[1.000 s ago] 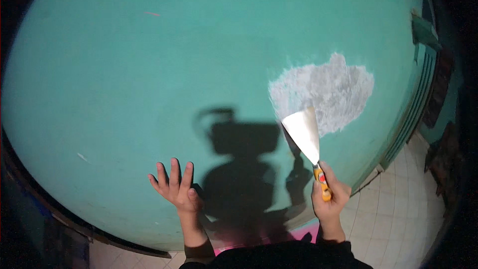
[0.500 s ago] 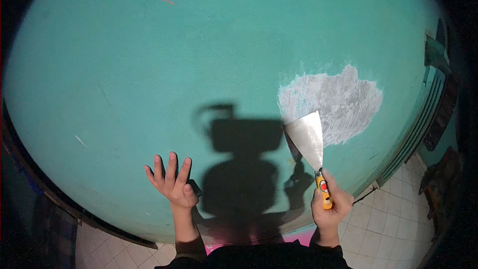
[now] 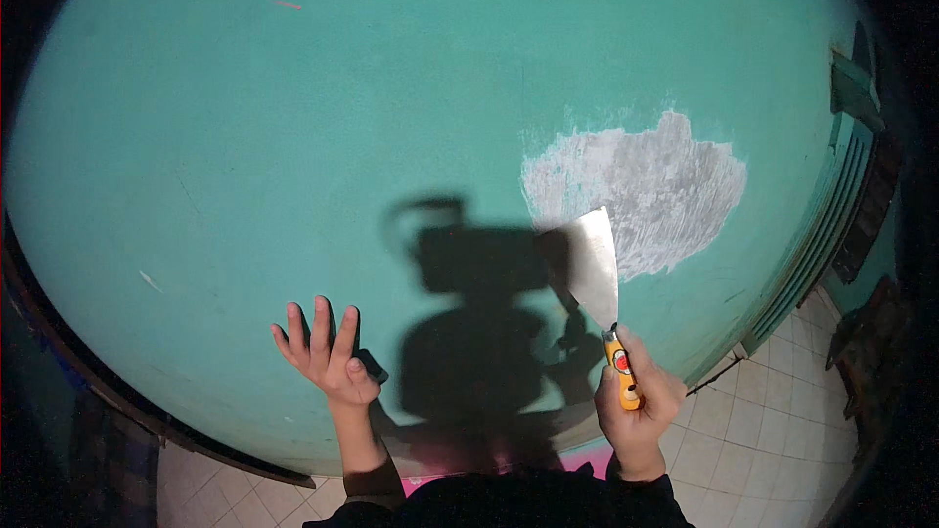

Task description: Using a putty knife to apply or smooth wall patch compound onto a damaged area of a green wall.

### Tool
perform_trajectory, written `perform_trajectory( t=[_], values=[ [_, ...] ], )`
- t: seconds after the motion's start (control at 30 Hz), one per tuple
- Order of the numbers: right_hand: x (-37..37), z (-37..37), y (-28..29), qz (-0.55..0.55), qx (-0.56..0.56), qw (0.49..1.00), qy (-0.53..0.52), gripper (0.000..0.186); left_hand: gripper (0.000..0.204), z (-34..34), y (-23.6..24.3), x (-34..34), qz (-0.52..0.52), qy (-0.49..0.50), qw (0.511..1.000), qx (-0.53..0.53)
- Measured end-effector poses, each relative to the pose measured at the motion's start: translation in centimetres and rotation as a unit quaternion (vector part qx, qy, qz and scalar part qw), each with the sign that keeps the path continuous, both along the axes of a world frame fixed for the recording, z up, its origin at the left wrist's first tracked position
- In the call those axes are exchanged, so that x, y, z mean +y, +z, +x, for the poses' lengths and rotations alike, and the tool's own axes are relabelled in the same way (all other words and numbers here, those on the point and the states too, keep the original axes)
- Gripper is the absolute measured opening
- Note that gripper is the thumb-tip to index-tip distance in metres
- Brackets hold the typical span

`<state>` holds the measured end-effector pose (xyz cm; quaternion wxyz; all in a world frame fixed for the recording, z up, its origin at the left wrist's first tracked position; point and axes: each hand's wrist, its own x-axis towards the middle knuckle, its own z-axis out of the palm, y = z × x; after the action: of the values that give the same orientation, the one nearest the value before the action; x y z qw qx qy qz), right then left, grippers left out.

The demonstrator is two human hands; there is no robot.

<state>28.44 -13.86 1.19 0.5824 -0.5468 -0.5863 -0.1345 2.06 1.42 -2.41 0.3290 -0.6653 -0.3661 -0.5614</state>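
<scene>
Grip of right hand (image 3: 646, 406): closed round yellow handle (image 3: 620, 364) of putty knife (image 3: 608, 303) | blade (image 3: 595, 252): broad, flared, bright metal | location: overlapping lower left edge of rough grey-white patch (image 3: 646, 186), green wall (image 3: 293, 137) | left hand (image 3: 333, 372): fingers (image 3: 321, 328) spread

Single head-worn fisheye, left one of the pair, facing a green wall (image 3: 293, 137) from near, pitched down enough to catch floor tiles (image 3: 753, 411) low on both sides. Left hand (image 3: 328, 357) and right hand (image 3: 641, 401) sit nearer the lens. Rim's dark, hard to read reliably.
</scene>
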Motion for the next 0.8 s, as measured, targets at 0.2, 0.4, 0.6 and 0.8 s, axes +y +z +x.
perform_trajectory(
  t=[0.2, 0.4, 0.6, 0.8],
  values=[
    [0.0, -0.3, 0.1, 0.003, -0.013, 1.0, -0.005, 0.034, 0.049, -0.1, 0.3, -0.2, -0.002, -0.001, 1.0, 0.008],
    [0.0, -0.1, 0.0, 0.014, -0.006, 1.0, 0.006, 0.036, 0.049, -0.2, 0.5, -0.2, -0.002, -0.005, 1.0, 0.005],
    [0.1, -0.5, -0.1, 0.012, -0.006, 1.0, 0.008, 0.035, 0.049, -0.4, 0.0, 0.0, -0.008, 0.002, 1.0, 0.004],
    [1.0, -0.2, -1.0, 0.054, 0.0, 0.998, -0.013, 0.031, 0.05, 0.0, 0.2, 0.0, -0.002, 0.0, 1.0, 0.003]
  ],
)
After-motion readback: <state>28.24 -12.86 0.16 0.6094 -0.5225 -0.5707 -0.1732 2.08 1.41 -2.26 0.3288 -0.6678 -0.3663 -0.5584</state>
